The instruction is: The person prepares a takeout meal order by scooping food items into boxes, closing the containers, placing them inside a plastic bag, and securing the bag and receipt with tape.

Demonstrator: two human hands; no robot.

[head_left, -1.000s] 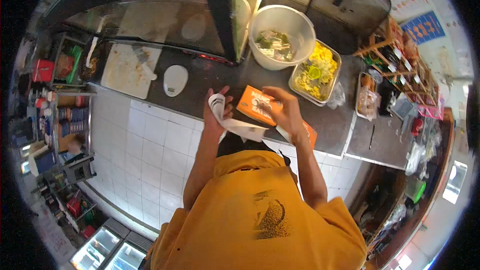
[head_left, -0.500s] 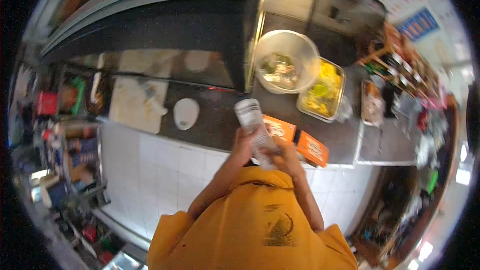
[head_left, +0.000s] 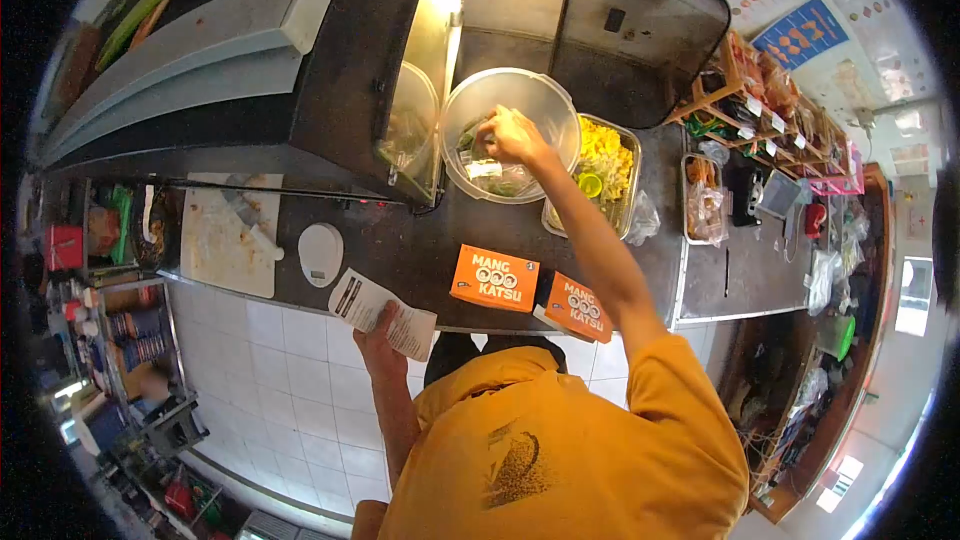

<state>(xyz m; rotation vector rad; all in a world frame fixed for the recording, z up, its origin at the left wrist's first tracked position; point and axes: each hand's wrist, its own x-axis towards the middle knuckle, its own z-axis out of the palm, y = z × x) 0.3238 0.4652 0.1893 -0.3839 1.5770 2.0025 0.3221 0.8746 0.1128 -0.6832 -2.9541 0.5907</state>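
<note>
My left hand (head_left: pixel 378 342) is closed on a white printed receipt (head_left: pixel 378 313) at the counter's front edge. My right hand (head_left: pixel 512 136) reaches into a large clear plastic tub (head_left: pixel 565 105), its fingers bent down among small clear packets (head_left: pixel 497 180) with something green in them. What those fingers hold, if anything, I cannot make out. Just right of the tub is a clear tray (head_left: pixel 632 180) of yellow pieces with a round green item (head_left: pixel 590 185). Two orange boxes marked MANG KATSU, one upright (head_left: pixel 493 278) and one tilted (head_left: pixel 578 308), stand between my arms.
A white scale (head_left: pixel 321 252) sits left of the receipt, beside a cutting board (head_left: pixel 205 250) with a knife (head_left: pixel 250 224) on it. A dark cabinet with a glass front (head_left: pixel 400 130) rises close left of the tub. A dark mesh cover (head_left: pixel 640 40) stands behind.
My hands have parted: the left moved left with the receipt, and the right let go of it and reached forward into the tub. The view has shifted too.
</note>
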